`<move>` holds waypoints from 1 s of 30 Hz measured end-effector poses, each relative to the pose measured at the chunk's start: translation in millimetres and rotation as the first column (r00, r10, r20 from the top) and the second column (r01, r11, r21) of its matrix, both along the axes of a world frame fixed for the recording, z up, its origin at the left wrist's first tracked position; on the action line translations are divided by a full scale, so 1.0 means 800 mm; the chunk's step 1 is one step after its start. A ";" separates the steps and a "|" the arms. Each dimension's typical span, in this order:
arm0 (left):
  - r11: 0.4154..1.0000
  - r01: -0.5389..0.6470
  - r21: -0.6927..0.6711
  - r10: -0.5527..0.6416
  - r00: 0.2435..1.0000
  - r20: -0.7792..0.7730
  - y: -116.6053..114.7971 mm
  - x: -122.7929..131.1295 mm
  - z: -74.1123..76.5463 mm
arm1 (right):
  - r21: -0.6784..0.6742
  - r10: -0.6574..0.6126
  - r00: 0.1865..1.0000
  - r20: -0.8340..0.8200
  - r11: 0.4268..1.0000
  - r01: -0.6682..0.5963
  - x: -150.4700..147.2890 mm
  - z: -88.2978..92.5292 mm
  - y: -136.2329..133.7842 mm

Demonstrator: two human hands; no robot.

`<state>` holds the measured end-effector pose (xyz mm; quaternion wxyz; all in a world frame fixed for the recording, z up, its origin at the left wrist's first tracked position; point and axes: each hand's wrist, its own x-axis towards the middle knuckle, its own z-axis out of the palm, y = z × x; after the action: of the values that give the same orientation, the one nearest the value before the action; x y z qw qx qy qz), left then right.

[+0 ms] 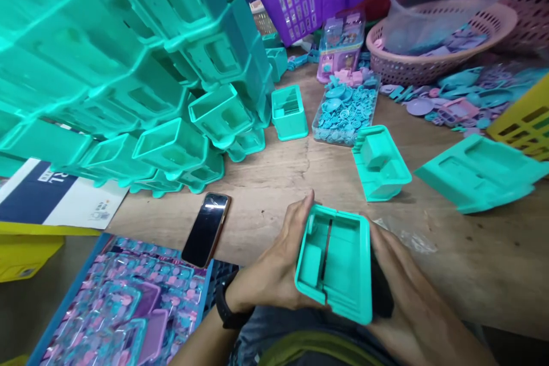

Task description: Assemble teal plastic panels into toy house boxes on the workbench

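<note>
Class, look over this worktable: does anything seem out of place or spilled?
A black phone lies among the toy parts, and small blue and purple pieces are strewn loose on the table beside the pink basket.

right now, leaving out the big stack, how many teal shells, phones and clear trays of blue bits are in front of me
held teal shell: 1
loose teal shells: 3
phone: 1
clear tray of blue pieces: 1
total: 6
</note>
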<state>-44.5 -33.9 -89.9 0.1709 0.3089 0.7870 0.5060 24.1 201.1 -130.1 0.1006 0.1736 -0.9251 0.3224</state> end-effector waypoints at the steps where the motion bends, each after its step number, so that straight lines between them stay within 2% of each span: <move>1: 1.000 -0.004 0.006 0.004 1.000 0.005 -0.001 -0.001 -0.001 | 0.013 0.005 1.000 -0.001 1.000 -0.005 0.001 0.001 0.001; 6: 0.998 -0.063 -0.023 0.064 0.997 0.032 -0.002 0.004 -0.005 | 0.005 0.051 0.998 0.046 0.999 -0.051 0.003 0.011 0.007; 11: 0.997 -0.069 -0.032 0.070 0.997 0.040 -0.001 0.004 0.000 | -0.041 0.031 0.991 0.131 0.999 -0.026 0.006 0.010 0.006; 17: 0.997 -0.066 -0.031 0.066 0.998 0.012 -0.001 0.001 -0.003 | 0.011 0.010 0.998 0.069 1.000 -0.011 0.005 0.015 0.003; 21: 0.999 -0.029 0.029 0.030 0.999 -0.018 -0.002 0.000 -0.009 | 0.073 0.003 1.000 -0.011 0.997 -0.002 0.004 0.019 0.000; 26: 0.999 -0.047 0.004 0.047 0.997 0.059 -0.001 0.005 -0.008 | 0.106 0.000 1.000 -0.010 0.994 0.001 0.005 0.018 -0.001; 30: 0.997 -0.067 0.044 0.064 0.995 0.074 0.001 0.009 -0.014 | 0.125 0.044 0.999 0.022 0.991 -0.047 0.003 0.017 0.003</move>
<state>-37.2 -33.1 -100.8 0.1754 0.2683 0.7781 0.5402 26.8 203.7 -116.2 0.0734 0.1975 -0.9402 0.2675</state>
